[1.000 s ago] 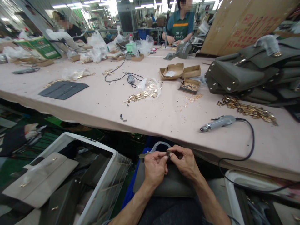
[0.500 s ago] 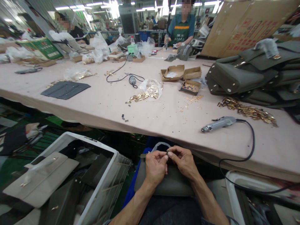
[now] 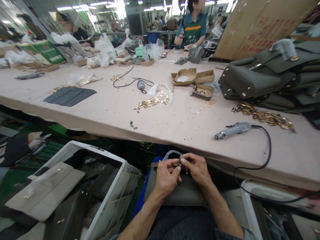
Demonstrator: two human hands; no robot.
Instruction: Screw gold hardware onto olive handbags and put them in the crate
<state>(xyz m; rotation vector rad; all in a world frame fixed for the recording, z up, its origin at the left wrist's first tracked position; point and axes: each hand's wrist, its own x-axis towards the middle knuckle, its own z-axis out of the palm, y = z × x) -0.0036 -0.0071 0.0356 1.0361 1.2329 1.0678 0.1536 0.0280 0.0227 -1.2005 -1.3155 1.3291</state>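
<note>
A grey-green bag [image 3: 183,193] lies on my lap, below the table's front edge. My left hand [image 3: 167,176] and my right hand [image 3: 196,168] meet over its top edge. Both pinch a small metal fitting [image 3: 180,162] there between thumb and fingers. A clear plastic loop [image 3: 170,154] shows just behind my hands. A grey electric hand tool [image 3: 231,130] with a black cord lies on the table to the right of my hands.
A pink table [image 3: 105,113] holds heaps of gold hardware [image 3: 156,98], small cardboard trays [image 3: 202,90], a dark grey mat [image 3: 68,95] and stacked grey-green bags [image 3: 270,80]. A white crate [image 3: 82,190] with bag panels stands at lower left. Two people work at the far end.
My hands have kept pinching the fitting on the bag's top edge, with only small finger shifts. The view has tilted slightly.
</note>
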